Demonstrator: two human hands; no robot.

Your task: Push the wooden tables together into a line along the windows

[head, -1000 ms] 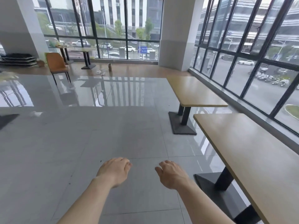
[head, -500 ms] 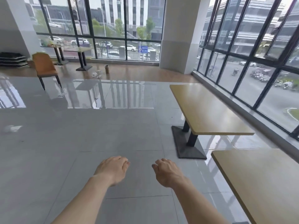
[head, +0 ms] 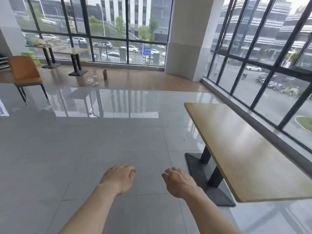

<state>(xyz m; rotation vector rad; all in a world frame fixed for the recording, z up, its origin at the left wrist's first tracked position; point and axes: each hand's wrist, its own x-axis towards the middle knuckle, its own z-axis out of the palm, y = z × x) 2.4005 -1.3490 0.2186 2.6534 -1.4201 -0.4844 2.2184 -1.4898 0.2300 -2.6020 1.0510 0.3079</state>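
Note:
One long wooden table (head: pixel 243 149) on a dark pedestal base (head: pixel 209 183) stands at the right, lengthwise beside the right-hand windows (head: pixel 270 68). Two more wooden tables (head: pixel 70 51) stand far off at the back left windows. My left hand (head: pixel 119 178) and my right hand (head: pixel 179 182) hover over the grey floor at the bottom centre, left of the near table and not touching it. Both hands hold nothing, with fingers loosely curled downward.
An orange chair (head: pixel 25 73) stands at the far left. A small brown bag (head: pixel 105 74) and bits of litter (head: pixel 92 81) lie on the wooden floor strip ahead. A white pillar (head: pixel 187 38) fills the corner. Glossy grey tiles (head: pixel 84 141) stretch to the left.
The view has advanced along the windows: the closest table has dropped out of view at the lower right, and the other table now looms larger. My hands keep their pose.

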